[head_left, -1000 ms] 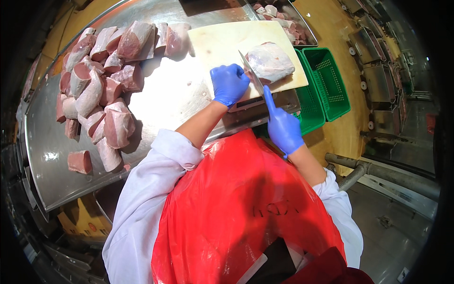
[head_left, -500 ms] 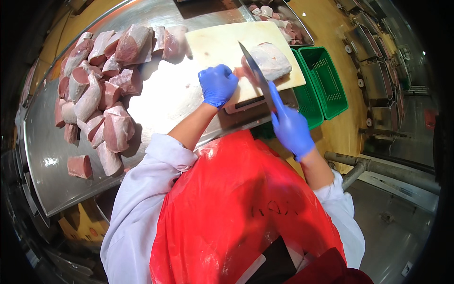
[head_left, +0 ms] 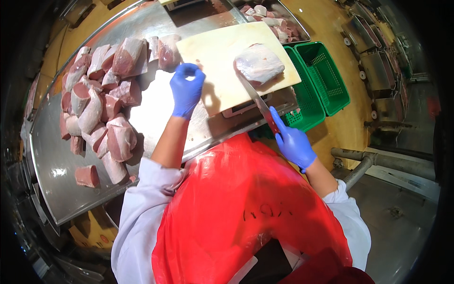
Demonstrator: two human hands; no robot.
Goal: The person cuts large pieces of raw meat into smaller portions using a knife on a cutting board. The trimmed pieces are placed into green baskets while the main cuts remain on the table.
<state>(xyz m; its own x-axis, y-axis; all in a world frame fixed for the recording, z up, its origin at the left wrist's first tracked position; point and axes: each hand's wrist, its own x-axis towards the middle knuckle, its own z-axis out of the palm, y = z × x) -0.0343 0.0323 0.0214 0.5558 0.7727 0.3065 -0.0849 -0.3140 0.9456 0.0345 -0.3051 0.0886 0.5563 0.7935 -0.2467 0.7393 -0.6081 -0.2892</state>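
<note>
My right hand (head_left: 294,147), in a blue glove, grips a long knife (head_left: 259,103) with the index finger stretched along it. The blade reaches up over the white cutting board (head_left: 213,47), its tip at the lower left edge of a pale, fat-covered piece of meat (head_left: 260,64). Just left of the board is my left hand (head_left: 187,92), also gloved in blue. Its thumb and forefinger curl into a ring and the other fingers are bent; whether a small scrap is in them I cannot make out.
Many cut meat pieces (head_left: 111,104) are heaped on the left of the steel table (head_left: 52,189). Two green baskets (head_left: 326,78) stand right of the board. Behind it is a metal tray (head_left: 302,28) of meat pieces. A scale-like device (head_left: 231,112) sits under the board's near edge.
My left hand has moved left, from a fist at the board's edge to a thumb-and-finger ring. The knife has drawn back toward me, and the reddish bit beside the meat no longer shows there.
</note>
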